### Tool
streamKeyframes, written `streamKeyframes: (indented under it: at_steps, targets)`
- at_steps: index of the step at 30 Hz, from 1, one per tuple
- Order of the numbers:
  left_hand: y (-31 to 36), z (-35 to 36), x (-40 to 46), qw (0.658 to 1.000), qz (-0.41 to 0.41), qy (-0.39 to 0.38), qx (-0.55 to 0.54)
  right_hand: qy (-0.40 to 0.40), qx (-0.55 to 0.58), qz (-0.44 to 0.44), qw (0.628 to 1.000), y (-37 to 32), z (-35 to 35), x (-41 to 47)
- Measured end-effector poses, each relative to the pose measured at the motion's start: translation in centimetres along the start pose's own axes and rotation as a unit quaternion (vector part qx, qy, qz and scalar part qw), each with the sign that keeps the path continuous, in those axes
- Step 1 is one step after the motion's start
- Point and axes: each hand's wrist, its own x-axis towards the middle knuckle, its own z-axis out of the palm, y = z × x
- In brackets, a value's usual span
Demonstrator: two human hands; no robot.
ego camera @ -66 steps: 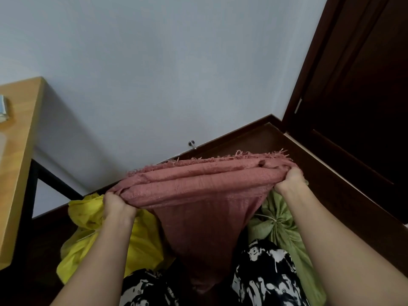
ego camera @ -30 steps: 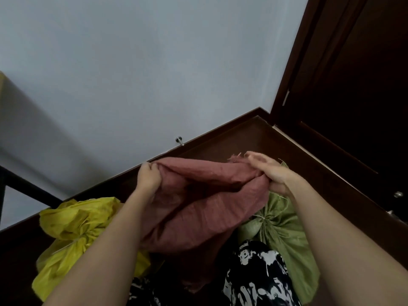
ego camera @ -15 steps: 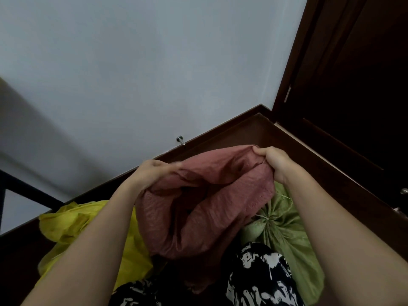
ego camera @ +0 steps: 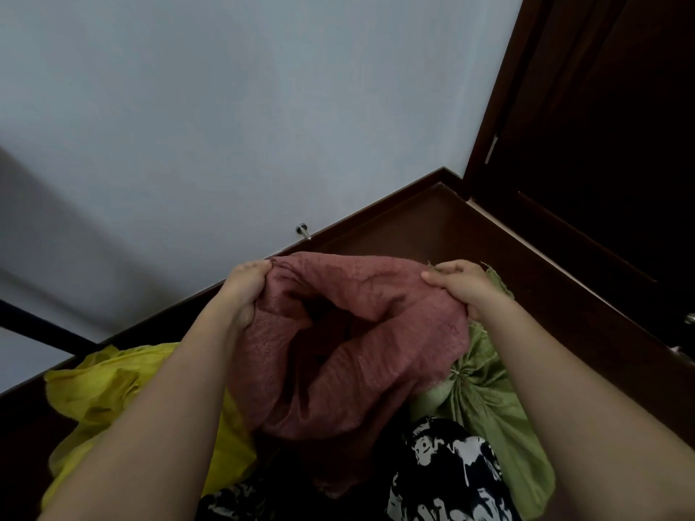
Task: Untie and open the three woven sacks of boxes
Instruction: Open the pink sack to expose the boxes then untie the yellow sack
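Note:
A pink-red woven sack (ego camera: 361, 355) stands in the middle on the dark floor, its mouth rolled down and open, dark inside. My left hand (ego camera: 246, 291) grips the left side of its rim. My right hand (ego camera: 460, 287) grips the right side of the rim. A yellow sack (ego camera: 113, 392) lies to the left, partly behind my left forearm. A green sack (ego camera: 489, 404) sits to the right, its neck gathered and tied with string. No boxes show.
A pale wall with a dark skirting board (ego camera: 376, 216) runs behind the sacks, with a metal door stop (ego camera: 302, 231) on it. A dark wooden door (ego camera: 601, 144) stands at the right. Black-and-white patterned clothing (ego camera: 440, 471) shows below.
The raised, stretched mouth of the pink-red sack has been pushed down and rolled outward. My hands have come lower and closer together, and the view has shifted right, away from the wooden table.

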Motion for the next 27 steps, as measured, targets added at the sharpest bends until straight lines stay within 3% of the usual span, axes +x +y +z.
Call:
streamKeyframes:
  at_steps: [2,4,6,8,11,14,16,18,21,23,27]
  targets:
    - [0.3,0.3,0.1,1.0,0.004,-0.004,0.012,0.094,-0.269,-0.082,0.955,0.2,0.1,0.7]
    - [0.7,0.5,0.5,1.0,0.001,-0.01,0.013,0.129,-0.407,-0.198,0.882,-0.2,1.0,0.6]
    - [1.2,0.5,0.8,0.999,-0.02,-0.021,0.017,0.035,-0.398,-0.299,0.866,-0.8,2.7,0.4]
    - [1.6,0.4,1.0,0.997,-0.052,-0.043,0.025,-0.081,-0.413,-0.31,0.853,-0.9,4.7,0.0]
    - [2.5,0.1,0.3,0.993,-0.086,-0.08,0.01,-0.098,-0.494,-0.278,0.818,0.2,6.6,0.0]
    - [2.8,-0.7,0.6,0.993,-0.057,-0.091,-0.053,-0.07,-0.379,-0.304,0.871,0.9,6.5,1.1]
    - [2.6,-1.5,1.0,0.991,-0.004,-0.096,-0.093,-0.092,-0.285,-0.264,0.917,0.8,5.6,1.7]
    - [2.5,-2.1,0.9,0.988,0.036,-0.135,-0.063,-0.108,-0.19,-0.195,0.956,0.5,4.7,1.8]
    - [2.4,-2.3,0.5,0.973,0.071,-0.2,0.086,-0.127,-0.038,-0.088,0.987,0.2,4.1,1.6]
    - [2.3,-2.0,0.5,0.945,0.142,-0.171,0.241,-0.109,0.011,-0.044,0.993,-0.1,3.9,1.7]
    - [1.2,-1.4,2.4,0.865,0.282,-0.058,0.412,-0.053,0.085,0.053,0.994,-0.2,4.0,3.0]
